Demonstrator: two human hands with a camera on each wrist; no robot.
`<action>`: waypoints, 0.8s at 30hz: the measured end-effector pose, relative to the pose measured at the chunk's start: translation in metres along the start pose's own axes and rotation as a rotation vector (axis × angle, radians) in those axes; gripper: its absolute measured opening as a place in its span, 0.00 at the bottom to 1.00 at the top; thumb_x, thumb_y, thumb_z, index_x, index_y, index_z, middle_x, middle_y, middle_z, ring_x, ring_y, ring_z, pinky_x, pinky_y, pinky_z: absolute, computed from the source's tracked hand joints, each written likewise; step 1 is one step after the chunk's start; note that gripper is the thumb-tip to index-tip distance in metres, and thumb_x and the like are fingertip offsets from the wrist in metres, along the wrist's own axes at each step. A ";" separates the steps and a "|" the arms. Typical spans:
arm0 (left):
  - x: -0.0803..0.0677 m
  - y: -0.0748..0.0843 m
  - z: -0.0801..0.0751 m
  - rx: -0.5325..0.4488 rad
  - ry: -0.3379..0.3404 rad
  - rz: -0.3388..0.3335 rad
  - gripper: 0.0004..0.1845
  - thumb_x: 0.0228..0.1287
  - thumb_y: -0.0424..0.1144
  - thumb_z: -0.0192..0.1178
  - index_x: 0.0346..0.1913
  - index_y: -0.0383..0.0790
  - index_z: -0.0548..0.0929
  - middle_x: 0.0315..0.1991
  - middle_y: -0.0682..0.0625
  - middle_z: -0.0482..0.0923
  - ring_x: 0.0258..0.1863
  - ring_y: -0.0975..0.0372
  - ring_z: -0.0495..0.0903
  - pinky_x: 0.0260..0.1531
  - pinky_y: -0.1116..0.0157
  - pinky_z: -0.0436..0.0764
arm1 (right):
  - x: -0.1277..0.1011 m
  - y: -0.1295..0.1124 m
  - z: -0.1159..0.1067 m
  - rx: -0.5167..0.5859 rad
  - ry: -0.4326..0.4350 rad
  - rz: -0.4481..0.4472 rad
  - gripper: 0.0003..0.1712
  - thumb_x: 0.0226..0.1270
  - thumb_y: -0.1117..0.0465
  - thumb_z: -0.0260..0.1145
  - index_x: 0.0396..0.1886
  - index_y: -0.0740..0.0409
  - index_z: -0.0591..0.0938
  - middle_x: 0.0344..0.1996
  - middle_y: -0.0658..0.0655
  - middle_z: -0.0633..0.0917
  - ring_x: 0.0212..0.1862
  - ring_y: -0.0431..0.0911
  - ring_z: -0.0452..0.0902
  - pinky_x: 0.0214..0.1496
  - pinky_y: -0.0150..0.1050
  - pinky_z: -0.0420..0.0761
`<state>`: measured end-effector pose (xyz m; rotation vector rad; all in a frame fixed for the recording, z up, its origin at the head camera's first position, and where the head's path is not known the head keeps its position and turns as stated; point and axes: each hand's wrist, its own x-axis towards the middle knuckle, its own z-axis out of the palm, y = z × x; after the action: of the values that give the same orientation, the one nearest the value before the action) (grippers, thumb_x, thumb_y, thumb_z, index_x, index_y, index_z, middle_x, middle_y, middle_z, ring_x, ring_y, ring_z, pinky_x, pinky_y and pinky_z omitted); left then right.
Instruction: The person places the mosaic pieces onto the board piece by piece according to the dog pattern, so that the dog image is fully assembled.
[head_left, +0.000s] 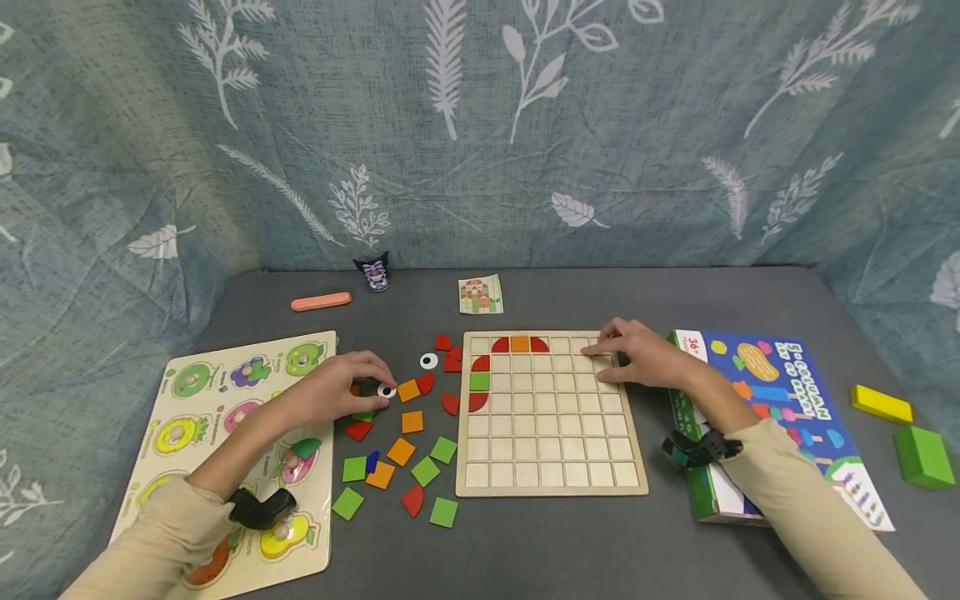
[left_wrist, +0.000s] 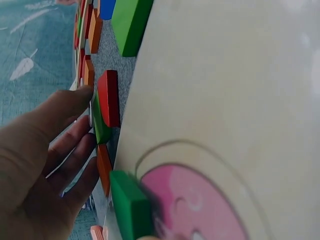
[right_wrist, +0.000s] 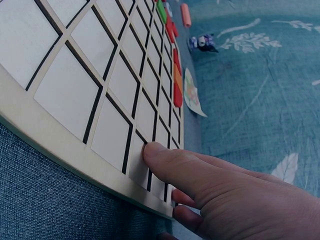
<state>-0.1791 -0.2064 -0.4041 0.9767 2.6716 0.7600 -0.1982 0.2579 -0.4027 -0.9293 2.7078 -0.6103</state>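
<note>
2 hands (head_left: 337,387) (head_left: 637,354), wrist-only green piece (left_wrist: 100,125), right steadying grid board (head_left: 551,467)

Both arms are extending forward from the lower edge of the head view, each in a beige sleeve with a dark band at the wrist. The left hand (head_left: 341,387) is lying palm down with its fingers curling inward at the tips; the left wrist view is showing the fingers (left_wrist: 75,165) lying close together. The right hand (head_left: 637,357) is resting palm down, fingers nearly straight and pointing to the person's left. The right wrist view is showing the thumb (right_wrist: 170,167) pressing flat.
</note>
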 end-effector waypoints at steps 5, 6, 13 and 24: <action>0.000 0.000 0.002 0.010 0.014 -0.008 0.04 0.60 0.39 0.67 0.39 0.49 0.86 0.44 0.52 0.82 0.44 0.59 0.79 0.43 0.61 0.79 | 0.000 0.000 0.001 -0.009 -0.001 -0.005 0.25 0.61 0.59 0.70 0.59 0.58 0.81 0.49 0.63 0.75 0.44 0.50 0.67 0.43 0.42 0.67; 0.000 0.000 0.002 0.013 0.018 -0.008 0.04 0.60 0.38 0.67 0.38 0.50 0.86 0.44 0.52 0.82 0.44 0.58 0.79 0.43 0.61 0.79 | 0.000 0.000 0.001 -0.013 0.000 -0.004 0.25 0.61 0.59 0.70 0.59 0.58 0.81 0.49 0.63 0.75 0.44 0.50 0.67 0.42 0.42 0.67; 0.001 0.001 0.001 0.041 0.022 -0.029 0.04 0.58 0.36 0.69 0.32 0.50 0.85 0.42 0.52 0.82 0.41 0.58 0.79 0.43 0.59 0.79 | 0.000 0.001 0.001 -0.013 0.003 -0.006 0.25 0.61 0.59 0.70 0.59 0.58 0.81 0.49 0.63 0.75 0.44 0.50 0.67 0.42 0.42 0.66; 0.010 0.005 -0.005 0.102 0.034 -0.008 0.03 0.56 0.35 0.69 0.33 0.47 0.87 0.37 0.52 0.82 0.35 0.62 0.79 0.38 0.62 0.80 | 0.000 0.000 -0.002 -0.007 -0.002 0.003 0.24 0.61 0.59 0.70 0.58 0.58 0.81 0.48 0.63 0.75 0.43 0.49 0.66 0.41 0.41 0.66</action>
<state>-0.1857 -0.1990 -0.3971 0.9839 2.7662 0.6500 -0.1990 0.2587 -0.4012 -0.9274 2.7108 -0.6000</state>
